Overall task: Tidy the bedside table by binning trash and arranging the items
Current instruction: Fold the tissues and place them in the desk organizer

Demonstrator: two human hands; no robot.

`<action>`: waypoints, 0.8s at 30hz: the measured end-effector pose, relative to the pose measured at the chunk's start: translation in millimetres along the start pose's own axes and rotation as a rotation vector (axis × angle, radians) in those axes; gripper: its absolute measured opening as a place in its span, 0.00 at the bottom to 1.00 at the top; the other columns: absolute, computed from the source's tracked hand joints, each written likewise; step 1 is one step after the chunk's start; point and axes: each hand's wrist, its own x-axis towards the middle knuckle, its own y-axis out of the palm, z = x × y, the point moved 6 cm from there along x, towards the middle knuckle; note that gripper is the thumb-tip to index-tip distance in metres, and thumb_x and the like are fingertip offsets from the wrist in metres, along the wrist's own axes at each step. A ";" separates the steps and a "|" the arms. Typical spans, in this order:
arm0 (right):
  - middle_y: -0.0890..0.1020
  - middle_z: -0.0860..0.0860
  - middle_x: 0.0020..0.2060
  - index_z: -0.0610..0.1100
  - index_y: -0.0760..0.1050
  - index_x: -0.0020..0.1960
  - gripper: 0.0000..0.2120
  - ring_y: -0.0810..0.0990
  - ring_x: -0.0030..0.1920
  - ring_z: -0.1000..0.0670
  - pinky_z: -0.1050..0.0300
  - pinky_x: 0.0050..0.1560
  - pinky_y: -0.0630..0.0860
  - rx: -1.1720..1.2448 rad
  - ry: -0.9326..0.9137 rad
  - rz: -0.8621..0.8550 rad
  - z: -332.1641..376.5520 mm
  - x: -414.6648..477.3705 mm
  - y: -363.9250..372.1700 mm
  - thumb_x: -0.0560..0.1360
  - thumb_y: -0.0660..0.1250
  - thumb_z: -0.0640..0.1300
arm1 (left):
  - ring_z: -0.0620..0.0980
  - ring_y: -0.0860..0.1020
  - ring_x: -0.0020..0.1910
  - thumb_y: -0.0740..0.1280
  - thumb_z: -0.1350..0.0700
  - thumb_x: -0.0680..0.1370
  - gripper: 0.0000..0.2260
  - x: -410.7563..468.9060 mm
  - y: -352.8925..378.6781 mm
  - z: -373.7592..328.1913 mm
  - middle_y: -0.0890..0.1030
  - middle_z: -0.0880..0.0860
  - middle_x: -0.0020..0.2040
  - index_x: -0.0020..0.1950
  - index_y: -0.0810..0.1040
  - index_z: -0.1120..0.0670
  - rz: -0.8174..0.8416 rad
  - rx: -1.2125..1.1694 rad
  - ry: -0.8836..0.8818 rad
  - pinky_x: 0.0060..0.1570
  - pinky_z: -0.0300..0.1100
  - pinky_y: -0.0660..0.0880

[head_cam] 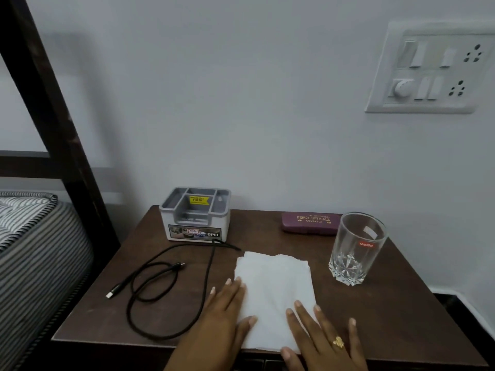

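Head view: the fingers point(301, 310) of the right hand point(324, 341) are laid out straight and spread, pressed flat on the near right part of the white tissue point(276, 285), with nothing gripped. The left hand point(227, 314) is likewise flat and relaxed, its fingertips resting on the tissue's left edge and its thumb laid on the sheet nearer the front.

The tissue is spread at the front middle of the bedside table point(407, 317), its near edge at the table's front rim. The step in hand is judged to be smoothing or folding the sheet (or gathering it for a bin, which is not in view). For a clean fold, one hand is best kept pressing as an anchor while the far edge is lifted and brought over. Thin paper is likely to tear if it is dragged.

Just to the left, a black cable point(160, 290) lies in loose loops. A glass point(353, 247) stands near on the right and should be given room. Behind, a grey organiser box point(195, 215) and a maroon spectacle case point(310, 222) rest by the wall.
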 end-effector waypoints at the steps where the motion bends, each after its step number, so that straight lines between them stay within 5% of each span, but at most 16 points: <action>1: 0.47 0.64 0.75 0.55 0.70 0.60 0.24 0.45 0.74 0.61 0.42 0.72 0.46 -0.001 0.003 -0.009 1.4 -0.4 -1.8 0.76 0.43 0.64 | 0.41 0.66 0.70 0.32 0.30 0.72 0.46 3.3 -0.7 0.6 0.68 0.49 0.71 0.68 0.70 0.59 -0.028 0.003 -0.008 0.68 0.26 0.39; 3: 0.60 0.65 0.73 0.56 0.70 0.59 0.24 0.50 0.74 0.62 0.42 0.72 0.46 -0.006 0.008 -0.024 3.2 -0.6 -7.4 0.76 0.43 0.64 | 0.36 0.45 0.71 0.22 0.24 0.55 0.60 5.4 -4.9 8.3 0.47 0.41 0.71 0.76 0.54 0.56 -0.078 -0.027 -0.074 0.65 0.27 0.31; 4: 0.70 0.64 0.67 0.57 0.70 0.59 0.23 0.57 0.72 0.61 0.43 0.72 0.45 -0.007 0.007 -0.022 4.3 -1.0 -9.4 0.76 0.43 0.64 | 0.35 0.42 0.70 0.22 0.23 0.53 0.61 6.3 -7.7 9.8 0.46 0.40 0.70 0.76 0.52 0.54 -0.081 -0.061 -0.078 0.65 0.28 0.32; 6: 0.82 0.60 0.55 0.58 0.70 0.57 0.23 0.69 0.61 0.58 0.46 0.72 0.43 -0.011 0.002 0.002 6.3 -1.7 -10.7 0.76 0.42 0.63 | 0.39 0.50 0.73 0.31 0.25 0.66 0.50 11.1 -20.2 3.2 0.57 0.44 0.73 0.74 0.61 0.55 -0.141 -0.199 -0.058 0.68 0.27 0.36; 8: 0.83 0.61 0.52 0.60 0.70 0.56 0.22 0.71 0.55 0.57 0.48 0.72 0.43 -0.004 -0.004 0.009 7.8 -0.4 -11.9 0.76 0.40 0.63 | 0.44 0.62 0.70 0.44 0.38 0.79 0.29 18.1 -19.9 -6.6 0.73 0.51 0.68 0.66 0.72 0.53 -0.098 -0.105 0.021 0.72 0.34 0.45; 10: 0.82 0.63 0.52 0.63 0.71 0.56 0.22 0.70 0.54 0.60 0.52 0.69 0.49 0.027 0.010 0.023 6.1 1.0 -17.1 0.76 0.40 0.63 | 0.46 0.62 0.71 0.49 0.41 0.79 0.23 26.2 -14.9 -15.5 0.73 0.51 0.69 0.64 0.74 0.50 -0.078 -0.039 0.037 0.71 0.41 0.52; 15: 0.77 0.63 0.51 0.63 0.73 0.58 0.13 0.75 0.46 0.61 0.58 0.47 0.70 0.383 0.265 -0.049 -24.5 31.0 -34.8 0.74 0.60 0.59 | 0.35 0.39 0.72 0.36 0.31 0.69 0.37 32.4 -2.9 -29.7 0.48 0.39 0.76 0.76 0.52 0.44 -0.045 -0.124 0.055 0.68 0.32 0.32; 17: 0.75 0.58 0.46 0.57 0.74 0.60 0.15 0.76 0.42 0.58 0.62 0.45 0.72 0.591 0.407 0.015 -40.7 46.0 -22.2 0.74 0.66 0.51 | 0.33 0.38 0.72 0.39 0.30 0.68 0.38 32.2 -3.1 -27.6 0.48 0.38 0.76 0.76 0.51 0.43 -0.031 -0.161 0.030 0.65 0.29 0.29; 24: 0.75 0.56 0.42 0.54 0.79 0.49 0.08 0.77 0.42 0.58 0.60 0.43 0.73 0.473 0.378 0.096 -44.9 70.2 -5.5 0.74 0.64 0.54 | 0.33 0.41 0.72 0.42 0.26 0.65 0.41 27.8 -4.7 -27.1 0.52 0.40 0.76 0.75 0.56 0.44 -0.054 -0.206 -0.006 0.68 0.33 0.32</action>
